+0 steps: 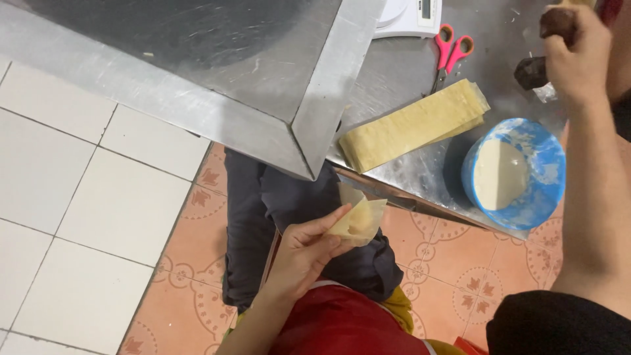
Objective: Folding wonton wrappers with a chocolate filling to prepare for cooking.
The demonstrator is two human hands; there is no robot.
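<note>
My left hand holds a folded pale yellow pastry wrapper over my lap, below the table edge. My right hand is raised at the far right over the steel table, its fingers closed on a dark brown lump. A second dark lump sits just left of that hand. A stack of long pale yellow wrapper strips lies on the table between the two hands. A blue bowl with white paste in it stands at the table's near edge, under my right forearm.
Pink-handled scissors lie beyond the wrapper stack, and a white kitchen scale stands at the back. A second steel tabletop fills the upper left. White and orange patterned floor tiles lie below.
</note>
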